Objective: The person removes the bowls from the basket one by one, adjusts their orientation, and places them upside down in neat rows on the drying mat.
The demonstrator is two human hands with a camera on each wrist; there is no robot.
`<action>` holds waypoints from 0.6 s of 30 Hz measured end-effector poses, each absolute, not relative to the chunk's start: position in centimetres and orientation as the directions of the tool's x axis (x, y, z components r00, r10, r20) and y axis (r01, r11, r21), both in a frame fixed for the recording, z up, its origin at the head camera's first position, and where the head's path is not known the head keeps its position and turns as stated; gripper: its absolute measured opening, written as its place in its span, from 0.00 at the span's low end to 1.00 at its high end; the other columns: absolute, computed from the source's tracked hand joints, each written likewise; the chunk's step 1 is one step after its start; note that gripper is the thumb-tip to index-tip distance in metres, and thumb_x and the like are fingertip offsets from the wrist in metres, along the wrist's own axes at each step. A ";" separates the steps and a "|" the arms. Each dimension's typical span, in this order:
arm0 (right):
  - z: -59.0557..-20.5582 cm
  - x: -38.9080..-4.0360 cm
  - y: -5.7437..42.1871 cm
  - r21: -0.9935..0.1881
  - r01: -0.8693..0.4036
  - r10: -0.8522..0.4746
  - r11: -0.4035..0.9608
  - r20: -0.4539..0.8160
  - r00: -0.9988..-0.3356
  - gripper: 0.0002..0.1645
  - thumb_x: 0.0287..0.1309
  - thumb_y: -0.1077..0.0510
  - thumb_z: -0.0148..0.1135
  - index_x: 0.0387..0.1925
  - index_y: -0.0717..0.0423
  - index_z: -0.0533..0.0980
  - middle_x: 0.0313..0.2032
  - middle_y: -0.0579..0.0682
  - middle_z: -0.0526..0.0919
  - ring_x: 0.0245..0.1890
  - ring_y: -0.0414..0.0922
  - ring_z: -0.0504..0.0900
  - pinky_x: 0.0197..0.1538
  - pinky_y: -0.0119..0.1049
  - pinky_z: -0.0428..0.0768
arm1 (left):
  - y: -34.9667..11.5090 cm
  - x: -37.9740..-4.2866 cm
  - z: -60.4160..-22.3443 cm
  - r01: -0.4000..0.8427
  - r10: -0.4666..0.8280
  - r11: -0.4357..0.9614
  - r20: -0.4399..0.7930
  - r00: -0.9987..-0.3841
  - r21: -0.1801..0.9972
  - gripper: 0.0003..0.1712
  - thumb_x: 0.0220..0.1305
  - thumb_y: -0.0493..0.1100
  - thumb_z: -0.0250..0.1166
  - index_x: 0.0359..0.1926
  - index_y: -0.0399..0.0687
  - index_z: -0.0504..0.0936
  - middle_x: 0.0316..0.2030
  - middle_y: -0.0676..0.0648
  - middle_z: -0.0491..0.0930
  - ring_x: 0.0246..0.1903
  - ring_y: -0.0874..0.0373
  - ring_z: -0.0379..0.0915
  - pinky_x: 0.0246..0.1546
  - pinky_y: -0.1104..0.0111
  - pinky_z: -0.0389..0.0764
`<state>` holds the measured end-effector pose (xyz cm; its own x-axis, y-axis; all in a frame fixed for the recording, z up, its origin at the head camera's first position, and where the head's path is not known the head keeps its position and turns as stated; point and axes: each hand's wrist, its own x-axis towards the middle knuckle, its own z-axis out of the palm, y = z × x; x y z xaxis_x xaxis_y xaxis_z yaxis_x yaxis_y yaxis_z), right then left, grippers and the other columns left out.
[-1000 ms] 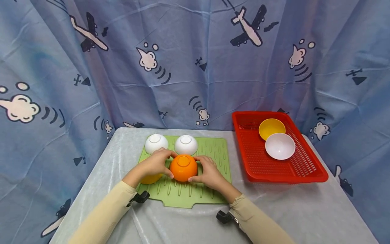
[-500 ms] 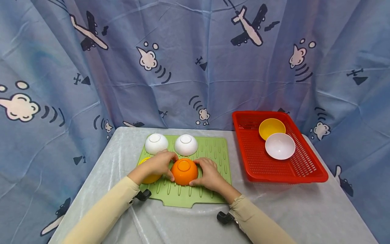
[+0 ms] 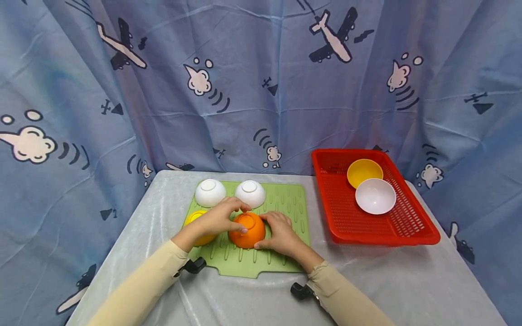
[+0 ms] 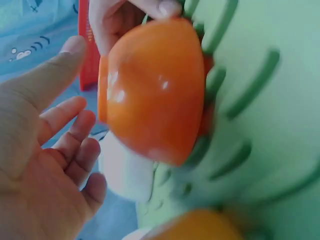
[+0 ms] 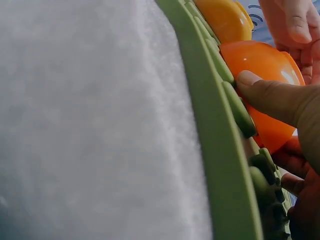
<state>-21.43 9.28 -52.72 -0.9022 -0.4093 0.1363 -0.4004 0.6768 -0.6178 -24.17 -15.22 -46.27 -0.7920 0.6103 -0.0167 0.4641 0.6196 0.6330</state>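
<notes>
An orange bowl (image 3: 249, 239) lies upside down on a green drying mat (image 3: 238, 269). My right hand (image 3: 281, 236) holds its right side, thumb at the near rim and fingers behind, as the right wrist view shows with the thumb (image 5: 272, 97) on the bowl wall. Over the bowl's left side hovers my left hand (image 3: 220, 219); in the left wrist view its fingers are relaxed and apart from the bowl (image 4: 155, 95). Partly hidden behind the left hand is an overturned yellow bowl (image 3: 194, 218). Two overturned white bowls (image 3: 210, 195) stand in the row behind.
To the right stands a red perforated basket (image 3: 337, 213) holding an upright yellow bowl (image 3: 362, 171) and an upright white bowl (image 3: 375, 197). A pale cloth (image 3: 248, 303) covers the table, and a blue patterned curtain (image 3: 244, 113) hangs behind it.
The orange bowl has come down toward the near side onto the mat. My left hand has let go and lifted above its left side; my right hand stays on it.
</notes>
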 end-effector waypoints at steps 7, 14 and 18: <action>-52.8 -21.0 9.3 -0.611 -0.400 -0.416 0.683 0.125 -0.901 0.53 0.37 0.43 0.86 0.65 0.57 0.74 0.64 0.55 0.77 0.71 0.58 0.66 0.74 0.60 0.52 | -14.3 -23.4 -47.6 0.396 0.552 0.614 -0.013 -0.834 0.683 0.30 0.58 0.48 0.78 0.61 0.51 0.81 0.58 0.50 0.76 0.54 0.52 0.69 0.57 0.55 0.74; -51.2 -20.3 9.7 -0.607 -0.376 -0.406 0.700 0.096 -0.909 0.53 0.41 0.46 0.85 0.68 0.59 0.71 0.67 0.58 0.74 0.72 0.60 0.65 0.74 0.60 0.53 | -13.9 -23.2 -48.2 0.392 0.508 0.642 0.017 -0.861 0.659 0.30 0.56 0.50 0.79 0.60 0.55 0.83 0.58 0.51 0.77 0.60 0.51 0.68 0.63 0.50 0.71; -48.2 -19.6 10.7 -0.614 -0.399 -0.428 0.680 0.109 -0.897 0.52 0.45 0.50 0.84 0.70 0.59 0.70 0.68 0.59 0.73 0.71 0.61 0.65 0.73 0.62 0.55 | -13.8 -22.4 -48.4 0.337 0.418 0.670 0.040 -0.908 0.662 0.33 0.53 0.50 0.80 0.62 0.55 0.83 0.57 0.53 0.80 0.58 0.52 0.69 0.60 0.49 0.71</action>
<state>-19.57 10.68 -48.19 -0.8973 -0.4277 0.1094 -0.3992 0.6805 -0.6145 -22.40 -13.78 -48.36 -0.9075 0.4182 0.0398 0.3375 0.6695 0.6617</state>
